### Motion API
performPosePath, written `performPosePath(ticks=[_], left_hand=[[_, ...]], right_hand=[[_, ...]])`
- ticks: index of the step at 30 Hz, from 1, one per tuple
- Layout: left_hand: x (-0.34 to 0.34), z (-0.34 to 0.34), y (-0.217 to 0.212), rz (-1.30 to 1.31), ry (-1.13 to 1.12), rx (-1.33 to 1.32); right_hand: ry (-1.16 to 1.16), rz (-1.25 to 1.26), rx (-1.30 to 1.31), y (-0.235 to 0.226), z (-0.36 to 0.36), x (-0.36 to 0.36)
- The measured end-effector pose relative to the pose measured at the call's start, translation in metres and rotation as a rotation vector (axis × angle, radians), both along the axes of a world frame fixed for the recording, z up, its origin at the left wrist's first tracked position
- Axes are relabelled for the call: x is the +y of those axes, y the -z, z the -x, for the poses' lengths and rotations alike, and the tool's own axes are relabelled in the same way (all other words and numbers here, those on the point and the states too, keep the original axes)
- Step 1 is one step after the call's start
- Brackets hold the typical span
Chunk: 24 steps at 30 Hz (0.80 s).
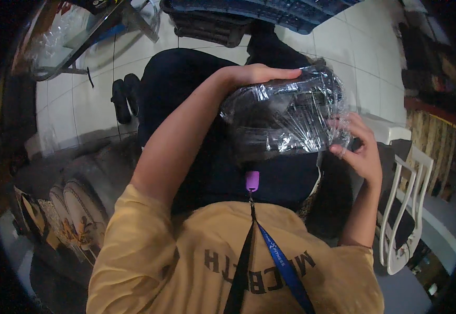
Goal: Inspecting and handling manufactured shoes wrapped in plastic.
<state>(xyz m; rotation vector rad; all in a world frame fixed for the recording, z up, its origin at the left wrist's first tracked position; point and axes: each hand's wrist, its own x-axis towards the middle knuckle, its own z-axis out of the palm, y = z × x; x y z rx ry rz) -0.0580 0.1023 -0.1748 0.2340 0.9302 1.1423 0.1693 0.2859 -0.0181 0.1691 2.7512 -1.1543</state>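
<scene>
I hold a dark object wrapped in a crinkled clear plastic bag [285,112] above my lap. My left hand [259,75] lies over the bag's top edge, fingers pointing right and closed on it. At the bag's right side my right hand [361,149] pinches the plastic between thumb and fingers. What is inside the bag is dark and hard to make out through the glare. I am seated, in a yellow shirt [228,261] with a blue lanyard [280,256] and dark trousers [186,94].
A white plastic chair [406,209] stands at my right. Dark crates [249,15] sit on the white tiled floor [343,47] ahead. A metal-framed glass table [76,36] is at the upper left, black sandals [125,97] beside it, patterned cushions [76,209] at my left.
</scene>
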Motion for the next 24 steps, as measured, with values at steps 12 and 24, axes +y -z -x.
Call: performPosePath(ticks=[12, 24], left_hand=[[-0.015, 0.004, -0.016, -0.031, -0.041, -0.006], [-0.019, 0.014, -0.018, -0.191, -0.118, 0.491]], right_hand=[[0.001, 0.168, 0.028, 0.009, 0.007, 0.004], [0.006, -0.195, 0.111, 0.006, -0.006, -0.023]])
